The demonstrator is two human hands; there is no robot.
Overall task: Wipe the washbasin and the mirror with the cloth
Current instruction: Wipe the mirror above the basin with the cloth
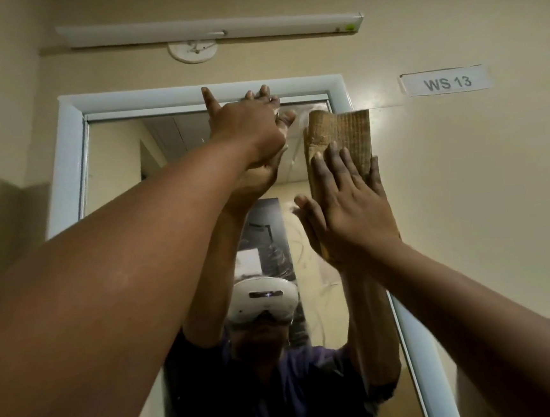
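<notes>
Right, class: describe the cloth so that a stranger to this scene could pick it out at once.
Find the white-framed mirror on the cream wall. At its upper right corner, the right hand presses the cloth flat against the glass and frame. It is the only tan, ribbed fabric here, folded into a tall strip, left of the "WS 13" label.

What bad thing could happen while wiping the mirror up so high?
The cloth is only pressed flat under the right hand, not gripped, so it might slip and drop. The left hand leans bare on the mirror near the frame, so it may leave fresh smudges there.
</notes>
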